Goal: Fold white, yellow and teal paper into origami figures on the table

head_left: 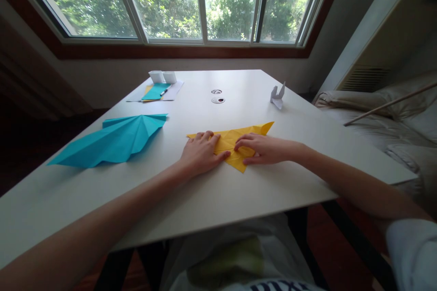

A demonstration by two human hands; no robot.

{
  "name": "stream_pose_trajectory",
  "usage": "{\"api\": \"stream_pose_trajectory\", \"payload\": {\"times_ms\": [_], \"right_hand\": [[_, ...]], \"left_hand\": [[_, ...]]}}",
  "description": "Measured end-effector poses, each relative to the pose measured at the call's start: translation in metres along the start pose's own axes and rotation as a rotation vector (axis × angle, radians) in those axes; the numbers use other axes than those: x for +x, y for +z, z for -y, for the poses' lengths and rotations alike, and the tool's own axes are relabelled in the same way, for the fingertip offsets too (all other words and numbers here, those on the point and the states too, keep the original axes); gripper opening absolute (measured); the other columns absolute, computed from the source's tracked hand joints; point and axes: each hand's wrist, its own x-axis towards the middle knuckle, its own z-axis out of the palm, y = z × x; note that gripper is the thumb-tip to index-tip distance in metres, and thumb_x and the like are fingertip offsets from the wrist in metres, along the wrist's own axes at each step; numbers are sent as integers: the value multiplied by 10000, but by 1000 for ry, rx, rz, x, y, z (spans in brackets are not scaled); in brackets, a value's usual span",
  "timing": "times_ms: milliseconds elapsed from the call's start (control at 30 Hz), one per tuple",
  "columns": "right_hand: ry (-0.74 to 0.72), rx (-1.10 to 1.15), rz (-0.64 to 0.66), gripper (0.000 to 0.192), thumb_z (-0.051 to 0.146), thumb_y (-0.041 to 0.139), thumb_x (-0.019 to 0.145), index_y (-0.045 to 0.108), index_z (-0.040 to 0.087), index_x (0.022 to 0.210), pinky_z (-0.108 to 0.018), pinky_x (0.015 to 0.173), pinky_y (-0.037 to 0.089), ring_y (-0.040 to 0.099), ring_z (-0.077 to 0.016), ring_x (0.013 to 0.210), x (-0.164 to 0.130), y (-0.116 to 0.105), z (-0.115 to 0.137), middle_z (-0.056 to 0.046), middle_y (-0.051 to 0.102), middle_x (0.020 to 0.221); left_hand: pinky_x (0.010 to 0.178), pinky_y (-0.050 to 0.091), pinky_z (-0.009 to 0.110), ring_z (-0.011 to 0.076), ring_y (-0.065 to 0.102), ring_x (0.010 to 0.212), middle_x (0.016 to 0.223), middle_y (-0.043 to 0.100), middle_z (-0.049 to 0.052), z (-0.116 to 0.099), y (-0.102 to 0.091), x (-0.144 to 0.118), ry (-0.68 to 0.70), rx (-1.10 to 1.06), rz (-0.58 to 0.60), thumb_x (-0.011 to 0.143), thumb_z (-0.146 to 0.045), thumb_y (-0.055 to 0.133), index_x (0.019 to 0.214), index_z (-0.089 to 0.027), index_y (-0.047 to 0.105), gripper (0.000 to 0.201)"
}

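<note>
A folded sheet of yellow paper (235, 135) lies on the white table in front of me, roughly a triangle with one point toward me and a raised tip at its far right. My left hand (202, 153) rests flat on its left part, fingers stretched out and the thumb along a crease near the middle. On the right part, my right hand (261, 148) presses with bent fingers, the thumb by the near edge. Whether those fingers pinch a layer of the paper is hard to see.
A creased blue paper (119, 138) lies to the left. At the back left are paper sheets (155, 92), a pen (165, 90) and two white paper boxes (163, 77). A folded white paper figure (277, 96) stands at the back right. Two round stickers (217, 96) lie mid-table (191, 200).
</note>
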Motion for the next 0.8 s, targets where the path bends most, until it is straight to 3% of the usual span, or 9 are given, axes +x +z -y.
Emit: {"api": "stream_pose_trajectory", "payload": {"times_ms": [233,500,800], "right_hand": [[225,-100,-48,489,482,451,853,518,173,1226,-436,962,382,474,-274,1158,2,2,-21,-128,524,1253],[200,-216,-73,496,388,345,913,426,134,1331,-430,1030,319,416,-263,1244,17,13,-21,-128,454,1366],[412,-232,-7,503,480,441,858,540,150,1225,-369,920,419,514,-286,1133,-5,-5,-41,-147,529,1272]], "left_hand": [[916,360,435,299,417,1169,1294,483,95,3,2,2,-2,7,8,789,-706,291,1286,-227,431,704],[900,363,449,312,419,1152,1296,483,93,2,2,3,0,21,19,786,-706,293,1270,-240,442,688],[922,354,444,311,413,1161,1302,472,87,3,0,4,-17,9,31,779,-713,296,1273,-250,442,693]]}}
